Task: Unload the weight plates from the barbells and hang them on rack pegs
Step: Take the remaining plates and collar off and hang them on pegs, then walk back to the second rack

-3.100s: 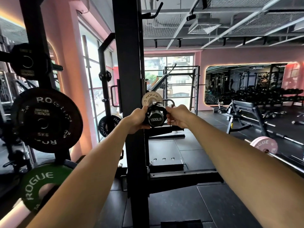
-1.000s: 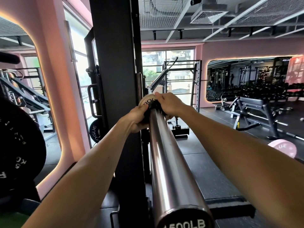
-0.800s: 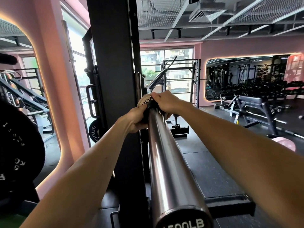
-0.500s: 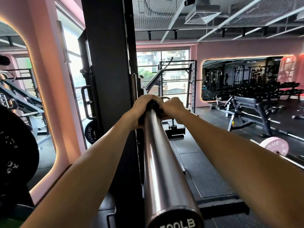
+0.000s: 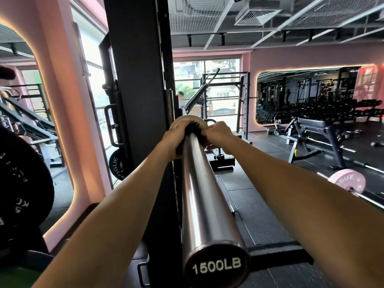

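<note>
A steel barbell sleeve (image 5: pixel 199 196) runs away from me, its end cap reading 1500LB. At its far end sits a small pale change plate (image 5: pixel 182 121) with a black collar (image 5: pixel 194 128) in front of it. My left hand (image 5: pixel 173 141) wraps the collar and plate edge from the left. My right hand (image 5: pixel 216 136) grips the collar from the right. Both arms stretch out along the sleeve. The fingers hide most of the collar.
The black rack upright (image 5: pixel 141 100) stands just left of the bar. A black plate (image 5: pixel 22 177) hangs on a peg at far left, another black plate (image 5: pixel 116 165) lower behind the upright. A pink plate (image 5: pixel 347 180) on a floor barbell lies right, near a bench (image 5: pixel 315 129).
My view has moved closer, down along the sleeve. Both hands stay at the collar; the left has shifted down to the side, so the pale plate's top edge shows again.
</note>
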Available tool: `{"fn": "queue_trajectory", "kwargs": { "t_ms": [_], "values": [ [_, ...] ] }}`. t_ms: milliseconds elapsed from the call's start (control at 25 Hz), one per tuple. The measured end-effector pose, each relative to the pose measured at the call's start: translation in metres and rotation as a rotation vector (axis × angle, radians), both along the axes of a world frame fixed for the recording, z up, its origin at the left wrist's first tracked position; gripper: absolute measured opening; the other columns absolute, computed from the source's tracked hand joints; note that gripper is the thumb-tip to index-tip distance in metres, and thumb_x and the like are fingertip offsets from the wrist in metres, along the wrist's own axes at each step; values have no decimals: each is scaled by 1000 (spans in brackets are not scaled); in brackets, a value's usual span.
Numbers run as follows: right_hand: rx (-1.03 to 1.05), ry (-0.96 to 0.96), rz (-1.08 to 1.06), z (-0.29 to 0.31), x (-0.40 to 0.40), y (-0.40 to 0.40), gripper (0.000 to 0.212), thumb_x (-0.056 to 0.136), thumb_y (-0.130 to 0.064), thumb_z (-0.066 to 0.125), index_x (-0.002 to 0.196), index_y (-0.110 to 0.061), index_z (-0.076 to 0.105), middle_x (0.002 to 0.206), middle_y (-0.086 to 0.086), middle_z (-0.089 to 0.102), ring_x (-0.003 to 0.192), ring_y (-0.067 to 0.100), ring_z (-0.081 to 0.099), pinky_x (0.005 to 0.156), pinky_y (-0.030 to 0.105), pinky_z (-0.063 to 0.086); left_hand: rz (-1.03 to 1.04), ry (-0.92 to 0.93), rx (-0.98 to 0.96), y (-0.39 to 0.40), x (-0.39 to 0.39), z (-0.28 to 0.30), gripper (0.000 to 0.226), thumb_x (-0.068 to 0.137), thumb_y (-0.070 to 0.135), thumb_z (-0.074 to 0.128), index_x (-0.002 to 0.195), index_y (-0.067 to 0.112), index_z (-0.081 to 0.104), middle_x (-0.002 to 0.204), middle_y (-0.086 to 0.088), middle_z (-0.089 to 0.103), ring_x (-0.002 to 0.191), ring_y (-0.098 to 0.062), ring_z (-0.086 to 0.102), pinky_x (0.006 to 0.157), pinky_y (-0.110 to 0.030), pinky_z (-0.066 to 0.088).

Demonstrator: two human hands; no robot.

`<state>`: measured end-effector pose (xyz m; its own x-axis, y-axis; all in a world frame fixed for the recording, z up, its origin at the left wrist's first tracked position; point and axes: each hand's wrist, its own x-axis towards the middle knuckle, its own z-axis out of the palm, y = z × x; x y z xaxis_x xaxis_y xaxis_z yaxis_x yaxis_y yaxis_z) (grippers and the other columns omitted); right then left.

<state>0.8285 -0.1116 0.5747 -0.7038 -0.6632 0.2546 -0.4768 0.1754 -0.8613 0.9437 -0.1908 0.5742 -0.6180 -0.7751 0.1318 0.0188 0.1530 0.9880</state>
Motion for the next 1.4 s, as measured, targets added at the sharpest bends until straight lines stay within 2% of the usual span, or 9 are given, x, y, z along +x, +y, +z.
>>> {"fn": "queue_trajectory", "kwargs": {
  "t_ms": [120, 200, 320, 400, 560, 720, 920, 1080, 1400],
  "values": [
    [22, 14, 58, -2, 8, 15, 25, 80, -12, 59, 102, -2, 68, 96, 18, 71, 86, 31, 70, 73, 43, 61, 83, -120, -64, 5, 13, -2, 53, 90, 58, 49, 118, 13, 55, 97, -5, 63, 80, -17, 63, 43, -19, 47],
    [42, 29, 106, -4, 15, 29, 24, 83, -8, 55, 102, -5, 69, 97, 16, 70, 86, 28, 68, 63, 32, 58, 121, -248, -232, 12, 30, -4, 39, 99, 46, 38, 111, 13, 55, 89, -3, 59, 71, -12, 57, 38, -17, 41],
    [65, 99, 137, -11, 31, 59, 20, 84, -6, 54, 95, -7, 70, 81, 10, 64, 62, 16, 55, 51, 23, 44, 124, -398, -497, 23, 59, -13, 23, 97, 28, 43, 105, 14, 60, 103, -5, 64, 68, -5, 54, 44, -11, 36],
    [102, 128, 168, -25, 46, 82, 18, 87, -5, 54, 90, -15, 68, 72, 1, 57, 60, 13, 48, 53, 22, 39, 114, -456, -522, 41, 80, -27, 27, 97, 29, 50, 114, 12, 61, 113, -7, 64, 74, -8, 55, 51, -13, 37],
    [323, 202, 186, -94, 71, 127, 32, 88, -15, 59, 119, -7, 64, 107, 7, 63, 94, 20, 55, 69, 23, 45, 142, -576, -382, 99, 124, -92, 8, 96, 20, 57, 99, 13, 56, 100, -15, 64, 73, -14, 50, 61, -22, 48],
    [505, 144, 235, -195, 108, 195, 44, 90, -23, 61, 132, -12, 56, 135, 6, 57, 124, 23, 52, 104, 29, 39, 98, -785, -350, 158, 160, -191, 27, 89, 44, 60, 103, 21, 57, 99, -5, 64, 87, -20, 61, 73, -31, 52],
    [761, 43, 297, -324, 153, 287, 26, 90, -24, 56, 112, -16, 66, 121, 10, 62, 120, 21, 54, 96, 26, 41, -63, -969, -164, 240, 217, -326, 37, 89, 48, 58, 111, 18, 59, 106, -2, 65, 103, -21, 61, 81, -27, 44],
    [871, -149, 291, -414, 205, 368, 47, 94, -26, 57, 137, -9, 51, 141, 7, 52, 130, 23, 48, 108, 32, 38, -238, -1124, -27, 319, 270, -423, 50, 89, 50, 57, 126, 16, 52, 127, -6, 58, 115, -23, 54, 85, -29, 40],
    [1135, -450, 233, -534, 349, 553, 46, 93, -27, 57, 135, -10, 53, 139, 9, 54, 126, 25, 51, 103, 33, 43, -599, -1340, 52, 471, 377, -535, 46, 90, 48, 57, 122, 14, 53, 119, -6, 61, 105, -22, 56, 83, -31, 44]
  ]
}}
